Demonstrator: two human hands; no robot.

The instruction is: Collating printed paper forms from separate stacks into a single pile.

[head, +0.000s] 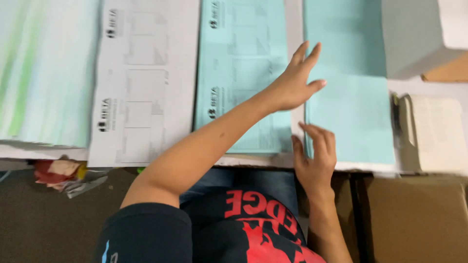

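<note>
The left hand (295,80) lies flat with fingers spread, reaching over the left edge of the plain blue sheet (348,92). The right hand (316,156) is open too, fingertips on that sheet's near left corner. Left of this sheet lie two printed sheets, one blue (241,63), one white (144,78); a notebook (436,134) lies right.

Brown cardboard box (414,219) lower right, grey box (414,39) upper right
</note>
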